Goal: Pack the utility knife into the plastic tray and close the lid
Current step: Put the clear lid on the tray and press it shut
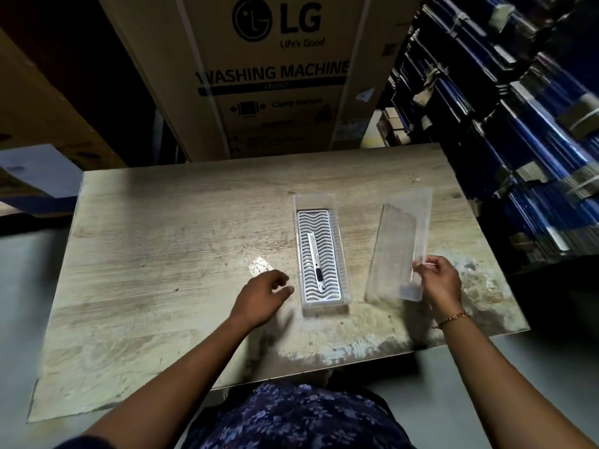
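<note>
A clear plastic tray (340,254) with a wavy white insert lies lengthwise in the middle of the wooden table (162,254). A slim silver utility knife (315,260) with a black slider lies inside it on the insert. To the right, the transparent lid (400,241) is tilted up off the table. My right hand (437,283) grips the lid's near right edge with pinched fingers. Just left of the tray's near end, my left hand (264,296) hovers with loosely curled fingers and holds nothing.
A large LG washing machine carton (269,76) stands behind the table. Stacked blue and black bundles (518,124) fill shelving on the right, close to the table's right edge. More cartons (39,124) sit at the left. Grey floor surrounds the table.
</note>
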### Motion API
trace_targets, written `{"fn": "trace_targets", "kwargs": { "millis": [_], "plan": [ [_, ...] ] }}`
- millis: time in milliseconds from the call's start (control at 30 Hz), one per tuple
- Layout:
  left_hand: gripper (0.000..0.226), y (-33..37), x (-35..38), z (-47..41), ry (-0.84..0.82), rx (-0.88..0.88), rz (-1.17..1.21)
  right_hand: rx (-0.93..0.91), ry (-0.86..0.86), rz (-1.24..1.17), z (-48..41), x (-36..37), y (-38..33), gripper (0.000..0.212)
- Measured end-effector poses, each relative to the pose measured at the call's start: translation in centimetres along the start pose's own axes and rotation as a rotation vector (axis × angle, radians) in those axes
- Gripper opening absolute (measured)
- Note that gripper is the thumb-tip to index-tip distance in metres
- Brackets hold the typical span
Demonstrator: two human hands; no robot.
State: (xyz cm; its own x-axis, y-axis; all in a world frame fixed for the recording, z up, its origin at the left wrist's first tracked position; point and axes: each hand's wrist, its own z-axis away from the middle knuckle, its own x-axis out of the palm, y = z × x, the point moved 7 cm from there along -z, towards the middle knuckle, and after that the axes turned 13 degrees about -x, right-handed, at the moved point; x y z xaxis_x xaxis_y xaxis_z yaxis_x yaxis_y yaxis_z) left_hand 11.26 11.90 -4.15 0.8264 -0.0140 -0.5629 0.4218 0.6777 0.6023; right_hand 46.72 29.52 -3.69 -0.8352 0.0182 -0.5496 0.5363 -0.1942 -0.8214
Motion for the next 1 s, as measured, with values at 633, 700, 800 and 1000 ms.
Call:
{"fn": "trace_targets", "kwargs": {
  "millis": [633, 700, 800, 1000],
  "plan": [
    [0.034, 2.4, 1.3, -3.4, 0.012, -0.222, 0.257, -0.127, -0.401, 0.091, 5.5, 12.4, -4.9, 0.019],
    [0.038, 2.3, 1.9, -3.0, -0.032, -0.222, 0.242, -0.105, -0.411, 0.116, 5.6, 12.4, -4.7, 0.023],
    [0.040, 2.2, 2.5, -2.7, -0.058, -0.228, 0.304, -0.102, -0.431, 0.120, 5.5, 12.2, -4.6, 0.019],
    [0.051, 2.2, 3.2, -2.6, -0.114, -0.241, 0.369, -0.116, -0.452, 0.152, 4.8, 12.0, -4.3, 0.028]
  ]
}}
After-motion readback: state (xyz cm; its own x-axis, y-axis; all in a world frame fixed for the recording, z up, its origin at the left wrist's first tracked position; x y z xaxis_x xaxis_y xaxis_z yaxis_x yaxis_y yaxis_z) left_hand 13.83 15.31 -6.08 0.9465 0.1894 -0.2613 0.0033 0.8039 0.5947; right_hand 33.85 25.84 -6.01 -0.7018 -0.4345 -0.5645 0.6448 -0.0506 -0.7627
